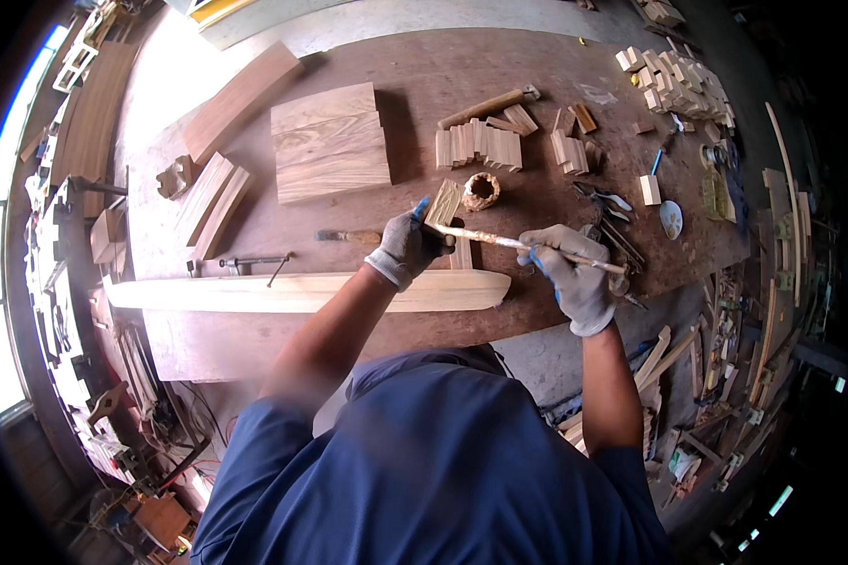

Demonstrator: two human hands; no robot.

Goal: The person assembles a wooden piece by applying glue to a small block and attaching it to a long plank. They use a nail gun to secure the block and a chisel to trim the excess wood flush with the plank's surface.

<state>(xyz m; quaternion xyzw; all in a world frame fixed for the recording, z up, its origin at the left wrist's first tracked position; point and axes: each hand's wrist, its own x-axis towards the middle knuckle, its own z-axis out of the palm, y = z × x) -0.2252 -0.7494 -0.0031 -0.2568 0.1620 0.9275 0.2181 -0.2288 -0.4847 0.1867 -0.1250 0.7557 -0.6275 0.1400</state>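
My gloved left hand (pixel 407 247) grips a small wooden block (pixel 445 200), its upper face streaked with what looks like glue. In my gloved right hand (pixel 571 275) is a thin glue-smeared stick (pixel 488 237), its far end touching or just over the lower part of the block. Just beyond the block stands a round pot (pixel 470 199) with a crusted tan rim and a dark opening. A long pale board (pixel 217 294) lies across the near side of the table, passing under my left wrist. Another small wood strip (pixel 462 254) shows between my hands, partly hidden.
On the brown table (pixel 537 75) lie a wide wooden panel (pixel 325 141), a row of small blocks (pixel 481 146), a hammer (pixel 488 106), a chisel-like tool (pixel 347 236) and a clamp (pixel 254 262). Stacked blocks (pixel 674 85), pliers (pixel 608 198) and a small dish (pixel 670 219) sit to the right.
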